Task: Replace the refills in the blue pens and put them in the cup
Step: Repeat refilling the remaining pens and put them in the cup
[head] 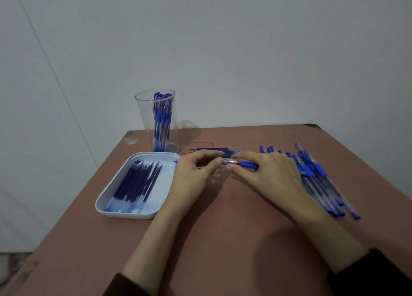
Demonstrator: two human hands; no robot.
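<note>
Pen-opening seems the step in hand: one blue pen (246, 164) is held level over the middle of the table (223, 233), the left hand (196, 173) pinching its clear end, the right hand (274, 173) pinching it by the blue grip. Next, I judge, comes a twist apart and a fresh refill. Loose refills (214, 149) lie at twelve o'clock, the white tray (153, 155) of refills at eight, the clear cup (145, 117) of pens at eleven. The pen pile (321, 179) at three crowds the right wrist.
</note>
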